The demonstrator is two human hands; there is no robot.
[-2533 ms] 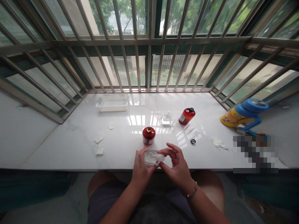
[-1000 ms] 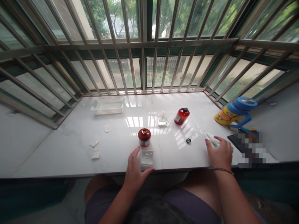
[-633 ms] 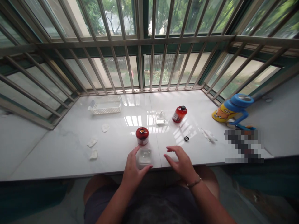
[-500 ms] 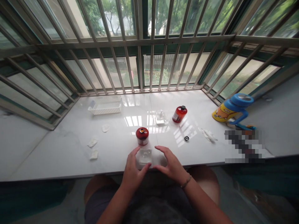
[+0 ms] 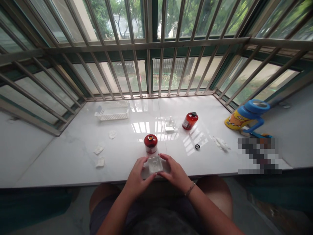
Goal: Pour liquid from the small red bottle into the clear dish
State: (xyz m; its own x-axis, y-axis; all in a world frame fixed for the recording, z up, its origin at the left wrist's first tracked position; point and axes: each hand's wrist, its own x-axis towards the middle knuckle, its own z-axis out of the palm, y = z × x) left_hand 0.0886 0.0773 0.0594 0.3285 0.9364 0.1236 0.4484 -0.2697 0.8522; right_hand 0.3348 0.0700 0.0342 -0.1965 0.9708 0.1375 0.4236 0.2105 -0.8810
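At the sill's [image 5: 73, 163] near edge, both hands grip a small clear box [image 5: 155, 164]: the left hand [image 5: 137, 174] pinches its left side, the right hand [image 5: 174, 171] its right, steadying it from both sides. Just behind stands an open red jar [image 5: 150, 143]; its likely cap [image 5: 197, 147] lies apart, rightward.

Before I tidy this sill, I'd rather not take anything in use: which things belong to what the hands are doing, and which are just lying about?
In use:
left hand
right hand
clear square box, in both grips
open red bottle, just behind

Lying about:
capped red bottle
small black cap
white basket
crumpled tissue
blue-lidded cup
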